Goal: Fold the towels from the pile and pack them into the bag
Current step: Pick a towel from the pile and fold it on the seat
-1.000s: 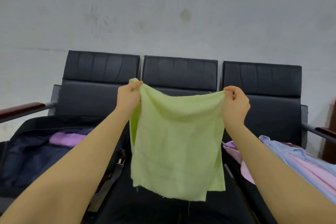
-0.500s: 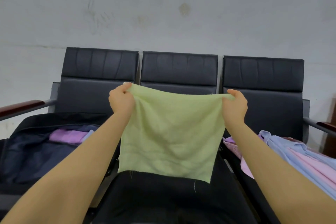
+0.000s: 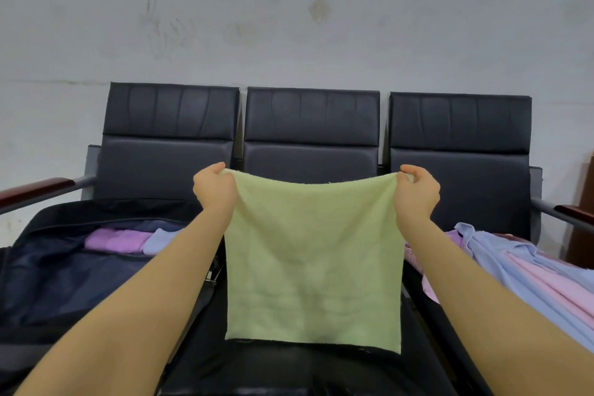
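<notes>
Green towel (image 3: 313,262) hangs flat over the middle seat (image 3: 289,373), top corners pinched in my left hand (image 3: 213,190) and right hand (image 3: 418,191). Keep grip taut, match corners for an even fold. Open bag (image 3: 64,270), left, holds folded purple towel (image 3: 117,239); pile (image 3: 514,267) lies right.

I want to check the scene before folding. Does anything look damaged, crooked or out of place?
Little stands out. The green towel hangs flat between the left hand and right hand, though loose threads show along its bottom edge. The pile on the right seat is rumpled and unfolded.
</notes>
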Motion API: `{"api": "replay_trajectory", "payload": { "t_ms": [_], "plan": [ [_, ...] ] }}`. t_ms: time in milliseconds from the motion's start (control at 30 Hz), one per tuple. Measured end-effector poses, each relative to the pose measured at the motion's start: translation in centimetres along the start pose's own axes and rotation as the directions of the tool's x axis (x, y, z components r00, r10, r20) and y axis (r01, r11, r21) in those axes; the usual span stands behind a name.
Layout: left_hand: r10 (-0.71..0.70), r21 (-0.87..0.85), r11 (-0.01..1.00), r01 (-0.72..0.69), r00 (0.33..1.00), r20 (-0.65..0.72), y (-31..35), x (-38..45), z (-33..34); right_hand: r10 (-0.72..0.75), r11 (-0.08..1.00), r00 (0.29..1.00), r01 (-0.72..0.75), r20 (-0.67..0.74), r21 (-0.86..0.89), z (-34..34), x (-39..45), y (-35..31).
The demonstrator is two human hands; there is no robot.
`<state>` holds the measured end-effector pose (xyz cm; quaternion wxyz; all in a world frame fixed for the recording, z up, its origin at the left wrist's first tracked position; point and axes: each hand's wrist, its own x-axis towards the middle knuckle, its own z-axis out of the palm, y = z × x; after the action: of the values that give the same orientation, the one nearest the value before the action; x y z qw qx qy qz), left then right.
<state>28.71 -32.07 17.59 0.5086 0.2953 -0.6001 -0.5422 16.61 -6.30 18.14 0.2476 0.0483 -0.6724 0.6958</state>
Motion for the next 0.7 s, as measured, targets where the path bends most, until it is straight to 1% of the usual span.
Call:
{"api": "replay_trajectory", "payload": {
  "t_ms": [100,167,233,333,367,433,533,633,700],
  "plan": [
    [0.085,0.244,0.965,-0.095,0.995,0.05,-0.5,0.3,-0.2,0.008,0.999,0.999,-0.007,0.047,-0.039,-0.3,0.3,0.3],
    [0.152,0.363,0.914,-0.179,0.983,0.102,-0.8,0.6,-0.5,0.003,0.996,0.994,0.007,0.111,-0.084,-0.5,0.4,0.5],
    [0.218,0.468,0.843,-0.264,0.964,0.152,-1.0,0.8,-0.7,-0.017,0.987,0.987,0.042,0.159,-0.155,-0.7,0.3,0.8],
    [0.299,0.618,0.705,-0.349,0.936,0.188,-0.9,0.7,-0.9,-0.064,0.968,0.99,0.092,0.125,-0.234,-0.6,0.3,1.4],
    [0.32,0.634,0.683,-0.363,0.929,0.187,-0.8,0.7,-1.0,-0.076,0.964,0.992,0.099,0.1,-0.248,-0.6,0.2,1.5],
    [0.319,0.626,0.693,-0.358,0.931,0.179,-0.6,0.6,-1.1,-0.085,0.954,0.995,0.098,0.06,-0.285,-0.7,0.1,1.6],
    [0.266,0.573,0.762,-0.301,0.953,0.147,-0.4,0.7,-1.0,-0.064,0.95,0.997,0.071,0.033,-0.305,-0.7,-0.2,1.4],
    [0.199,0.438,0.874,-0.209,0.978,0.069,0.2,0.8,-0.9,-0.044,0.969,0.999,0.044,0.007,-0.244,-0.3,0.0,0.6],
    [0.163,0.346,0.924,-0.164,0.986,0.033,0.8,0.7,-0.9,-0.028,0.98,0.999,0.025,-0.017,-0.197,-0.1,0.0,-0.2]
  ]
}}
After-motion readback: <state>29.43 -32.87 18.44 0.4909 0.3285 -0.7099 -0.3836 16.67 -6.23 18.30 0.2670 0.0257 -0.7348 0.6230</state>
